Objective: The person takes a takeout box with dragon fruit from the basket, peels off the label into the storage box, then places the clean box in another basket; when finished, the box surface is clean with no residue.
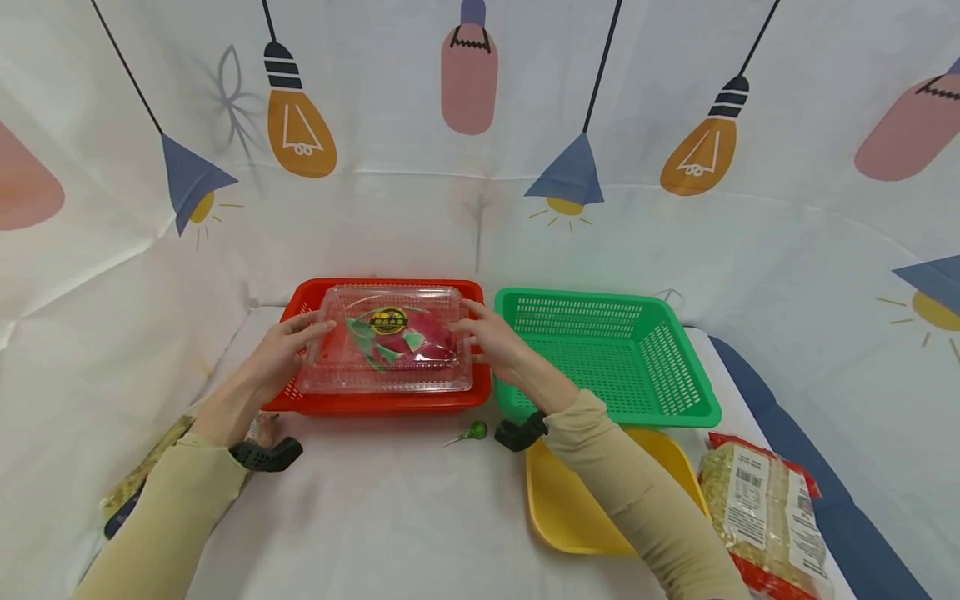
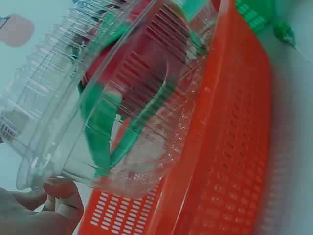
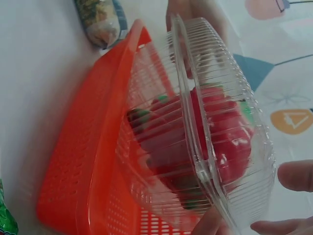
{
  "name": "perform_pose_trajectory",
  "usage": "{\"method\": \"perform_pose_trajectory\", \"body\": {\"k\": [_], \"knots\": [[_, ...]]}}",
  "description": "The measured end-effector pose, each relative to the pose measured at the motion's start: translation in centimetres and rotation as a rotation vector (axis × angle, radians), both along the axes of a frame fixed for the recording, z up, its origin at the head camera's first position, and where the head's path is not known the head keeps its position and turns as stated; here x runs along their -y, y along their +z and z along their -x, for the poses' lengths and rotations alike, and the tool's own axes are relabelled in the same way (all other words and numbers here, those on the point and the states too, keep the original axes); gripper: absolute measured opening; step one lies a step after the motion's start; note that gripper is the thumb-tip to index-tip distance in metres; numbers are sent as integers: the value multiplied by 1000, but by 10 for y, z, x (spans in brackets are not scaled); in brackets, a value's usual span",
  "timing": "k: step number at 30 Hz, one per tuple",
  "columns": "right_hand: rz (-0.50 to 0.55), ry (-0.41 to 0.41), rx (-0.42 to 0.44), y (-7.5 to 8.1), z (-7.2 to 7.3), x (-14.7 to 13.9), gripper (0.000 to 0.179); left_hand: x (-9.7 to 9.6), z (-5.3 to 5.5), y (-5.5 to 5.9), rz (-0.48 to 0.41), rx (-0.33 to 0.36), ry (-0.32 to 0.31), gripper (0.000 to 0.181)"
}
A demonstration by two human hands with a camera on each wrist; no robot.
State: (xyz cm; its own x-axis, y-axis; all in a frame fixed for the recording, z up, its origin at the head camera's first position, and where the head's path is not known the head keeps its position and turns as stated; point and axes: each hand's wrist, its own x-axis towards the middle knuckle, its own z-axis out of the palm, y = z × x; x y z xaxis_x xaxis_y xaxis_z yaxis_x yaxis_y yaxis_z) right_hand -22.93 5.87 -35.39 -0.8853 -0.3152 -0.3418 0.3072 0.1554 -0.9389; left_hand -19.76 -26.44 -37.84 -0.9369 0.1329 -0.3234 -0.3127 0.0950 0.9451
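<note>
A clear plastic clamshell box hangs over the red basket, its lid closed and tilted in the wrist views. Through its walls shows a pink-red dragon fruit with green scales; a round dark label sits on the lid. My left hand pinches the box's rim at the left end, thumb and finger bent on the edge in the left wrist view. At the opposite end my right hand holds the rim, with fingers on both sides of it.
A green basket stands right of the red one, with a yellow tray in front, partly under my right forearm. A green-wrapped lollipop lies before the baskets. A grain bag is at right; another bag lies by my left sleeve.
</note>
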Motion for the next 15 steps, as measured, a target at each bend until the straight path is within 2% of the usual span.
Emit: {"method": "perform_pose_trajectory", "body": {"k": [5, 11, 15], "knots": [[8, -10, -29, 3, -7, -4, 62, -5, -6, 3, -6, -16, 3, 83], [17, -28, -53, 6, -21, -9, 62, -8, -13, 6, 12, -77, -14, 82], [12, -25, -77, 6, -30, -11, 61, -8, -23, 8, 27, -130, -27, 80]]}}
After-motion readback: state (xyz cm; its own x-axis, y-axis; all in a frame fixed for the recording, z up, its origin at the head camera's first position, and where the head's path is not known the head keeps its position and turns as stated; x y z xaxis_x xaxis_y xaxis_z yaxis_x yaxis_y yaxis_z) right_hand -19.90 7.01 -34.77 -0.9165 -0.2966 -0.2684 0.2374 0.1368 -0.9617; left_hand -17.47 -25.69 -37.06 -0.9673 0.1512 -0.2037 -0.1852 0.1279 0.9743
